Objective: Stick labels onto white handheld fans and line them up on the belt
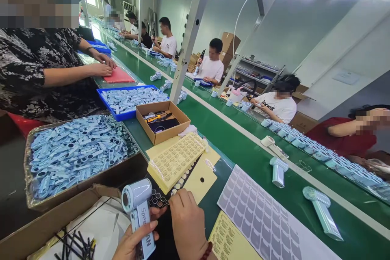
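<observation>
My left hand (134,239) is wrapped round the handle of a light blue handheld fan (140,215), whose round head points up and whose handle carries dark lettering. Just to its right, my right hand (189,224) has its fingers curled together at the edge of a black sheet of round stickers (157,198). What its fingertips pinch, if anything, is hidden. Beyond that hand lie yellow label sheets (179,156) with printed text. A sheet of grey shaped stickers (258,215) lies to the right, partly over another yellow label sheet (233,237).
A cardboard box (163,124) holds tools. A blue tray (134,99) and a large carton (79,154) are full of light blue parts. The green conveyor (243,158) carries more fans, with a metal post (191,36) beside it. Several co-workers sit along the line; one stands at left.
</observation>
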A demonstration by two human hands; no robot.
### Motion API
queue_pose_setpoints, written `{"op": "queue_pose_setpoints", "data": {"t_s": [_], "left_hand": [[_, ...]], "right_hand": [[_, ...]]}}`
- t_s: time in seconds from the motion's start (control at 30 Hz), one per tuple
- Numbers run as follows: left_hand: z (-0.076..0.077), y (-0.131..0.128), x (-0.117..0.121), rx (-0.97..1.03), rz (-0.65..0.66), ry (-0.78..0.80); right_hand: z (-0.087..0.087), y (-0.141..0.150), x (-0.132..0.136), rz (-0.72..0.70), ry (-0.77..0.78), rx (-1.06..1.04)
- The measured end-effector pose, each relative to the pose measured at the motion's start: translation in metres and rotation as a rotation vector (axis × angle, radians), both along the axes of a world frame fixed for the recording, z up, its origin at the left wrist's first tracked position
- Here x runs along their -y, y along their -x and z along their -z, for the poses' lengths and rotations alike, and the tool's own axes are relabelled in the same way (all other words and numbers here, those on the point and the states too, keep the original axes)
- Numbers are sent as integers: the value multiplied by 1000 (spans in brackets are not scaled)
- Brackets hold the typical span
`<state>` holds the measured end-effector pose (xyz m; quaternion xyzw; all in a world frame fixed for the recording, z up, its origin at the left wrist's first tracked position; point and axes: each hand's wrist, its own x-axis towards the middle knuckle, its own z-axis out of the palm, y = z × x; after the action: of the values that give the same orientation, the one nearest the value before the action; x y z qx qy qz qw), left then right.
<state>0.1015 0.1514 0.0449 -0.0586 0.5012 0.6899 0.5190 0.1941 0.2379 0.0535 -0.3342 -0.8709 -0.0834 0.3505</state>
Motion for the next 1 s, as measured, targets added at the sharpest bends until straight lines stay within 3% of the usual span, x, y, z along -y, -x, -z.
{"op": "queue_pose_setpoints", "data": {"t_s": [0.17, 0.37, 0.5, 0.8, 1.0], "left_hand": [[1, -2, -3, 15, -15, -30], [15, -3, -13, 87, 30, -72], [19, -7, -22, 95, -29, -108], [21, -11, -35, 129, -44, -137], [15, -14, -28, 138, -72, -143]], "right_hand": [[-1, 1, -1, 8, 18, -13], [1, -2, -1, -13, 40, -27], [2, -2, -1, -18, 45, -20], [1, 3, 1, 18, 13, 21], [-1, 5, 3, 11, -12, 47]]}}
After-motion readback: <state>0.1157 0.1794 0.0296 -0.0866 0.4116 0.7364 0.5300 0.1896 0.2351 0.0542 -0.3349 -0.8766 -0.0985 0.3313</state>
